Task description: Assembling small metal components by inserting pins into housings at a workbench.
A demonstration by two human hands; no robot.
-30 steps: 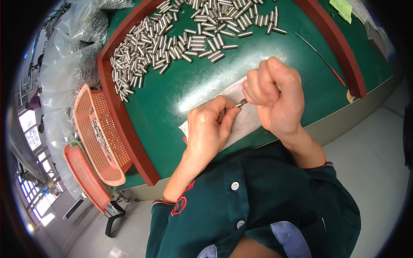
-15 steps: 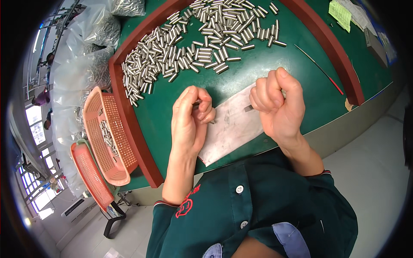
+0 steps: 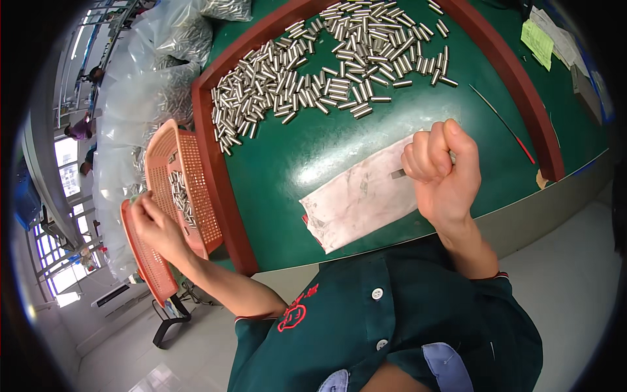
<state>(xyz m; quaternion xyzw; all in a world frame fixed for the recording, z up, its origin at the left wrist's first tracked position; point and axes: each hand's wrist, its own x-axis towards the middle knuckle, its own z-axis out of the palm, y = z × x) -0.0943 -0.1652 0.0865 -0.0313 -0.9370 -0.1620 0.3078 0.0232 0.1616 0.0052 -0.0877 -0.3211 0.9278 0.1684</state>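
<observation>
My left hand (image 3: 157,227) is at the far left, over the narrow pink basket (image 3: 152,269) and beside the larger salmon basket (image 3: 206,196). Its fingers are bent together; whatever they hold, if anything, is hidden. My right hand (image 3: 439,166) is a raised fist above the right end of a stained white cloth (image 3: 359,199). A bit of metal shows between its thumb and fingers, seemingly a metal pin. By its little finger is a small grey piece (image 3: 398,174); I cannot tell whether the hand holds it. Many short steel pins (image 3: 339,90) lie loose across the green table.
A dark red raised border (image 3: 228,215) frames the work area. A thin tool with a red handle (image 3: 516,137) lies at the right. Clear bags of metal parts (image 3: 173,91) stand at the left. Small metal pieces (image 3: 181,189) lie in the larger basket. Papers (image 3: 537,44) lie far right.
My left hand has gone from above the cloth out left to the baskets, uncovering the cloth's left end. My right fist stays over the cloth. The whole view has shifted slightly.
</observation>
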